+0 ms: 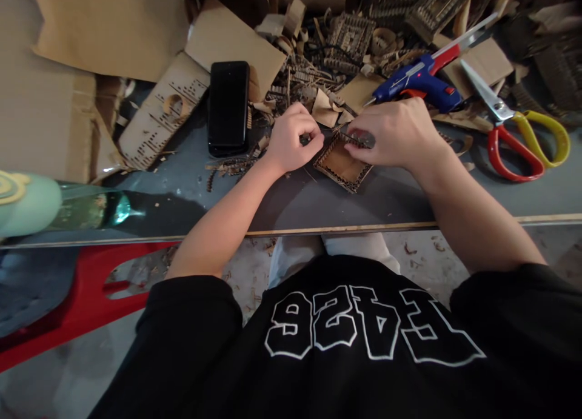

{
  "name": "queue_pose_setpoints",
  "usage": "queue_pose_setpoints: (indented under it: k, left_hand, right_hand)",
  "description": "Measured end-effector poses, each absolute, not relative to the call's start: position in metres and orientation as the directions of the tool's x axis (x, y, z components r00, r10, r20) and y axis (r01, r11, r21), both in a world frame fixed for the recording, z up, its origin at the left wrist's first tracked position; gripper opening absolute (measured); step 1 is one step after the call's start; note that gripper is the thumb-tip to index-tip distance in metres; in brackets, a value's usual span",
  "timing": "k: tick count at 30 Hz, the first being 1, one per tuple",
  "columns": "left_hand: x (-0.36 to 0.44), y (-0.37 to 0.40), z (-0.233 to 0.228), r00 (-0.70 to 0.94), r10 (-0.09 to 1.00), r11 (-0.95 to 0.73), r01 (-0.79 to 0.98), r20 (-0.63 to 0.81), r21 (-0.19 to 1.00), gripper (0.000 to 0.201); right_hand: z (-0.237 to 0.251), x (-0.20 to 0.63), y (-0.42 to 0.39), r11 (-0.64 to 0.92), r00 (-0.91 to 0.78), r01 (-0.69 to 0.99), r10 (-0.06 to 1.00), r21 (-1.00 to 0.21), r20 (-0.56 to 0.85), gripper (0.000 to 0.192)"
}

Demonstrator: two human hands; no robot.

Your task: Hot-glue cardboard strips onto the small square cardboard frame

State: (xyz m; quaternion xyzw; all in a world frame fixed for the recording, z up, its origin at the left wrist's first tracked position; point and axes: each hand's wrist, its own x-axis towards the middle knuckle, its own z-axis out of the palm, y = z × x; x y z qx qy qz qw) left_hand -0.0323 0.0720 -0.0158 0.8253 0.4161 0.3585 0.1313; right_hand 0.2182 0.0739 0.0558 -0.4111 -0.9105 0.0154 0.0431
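Both hands pinch at a small cardboard frame (342,162) on the worktop (318,201): left hand (293,139) clenched, right hand (393,134) gripping its strip (357,140).

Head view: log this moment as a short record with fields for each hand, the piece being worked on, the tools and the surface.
left hand: fingers curled, pinching something small at the piece's upper left corner
right hand: fingertips pressing a thin strip onto the piece's top edge
piece: small square cardboard panel with corrugated border, flat on the table
tools: blue glue gun and red-and-yellow scissors, right of the hands
phone: black, screen dark, left of the hands
surface: grey table, cardboard scraps behind
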Motion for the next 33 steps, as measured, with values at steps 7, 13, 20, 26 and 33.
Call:
queue_pose_setpoints:
  k: [7,13,20,26,33]
  left_hand:
    - [-0.037,0.074,-0.009,0.574,0.67,-0.734,0.416,0.471,0.537,0.021]
    - [-0.036,0.075,-0.014,0.554,0.693,-0.714,0.435,0.462,0.549,0.029]
    - [-0.042,0.077,-0.011,0.532,0.698,-0.71,0.421,0.48,0.565,0.06]
    - [-0.041,0.074,-0.005,0.667,0.638,-0.754,0.443,0.384,0.484,0.086]
    - [-0.036,0.071,-0.006,0.734,0.602,-0.79,0.489,0.314,0.369,0.084]
  right_hand:
    - [0.055,0.216,0.077,0.692,-0.694,0.718,0.72,-0.071,-0.01,0.032]
    - [0.048,0.217,0.078,0.74,-0.742,0.656,0.668,-0.152,0.048,0.036]
    - [0.048,0.22,0.073,0.842,-0.854,0.463,0.507,-0.276,0.117,0.042]
    - [0.048,0.215,0.066,0.861,-0.904,0.394,0.427,-0.322,0.036,0.028]
    - [0.042,0.214,0.066,0.844,-0.897,0.383,0.437,-0.377,0.067,0.022]
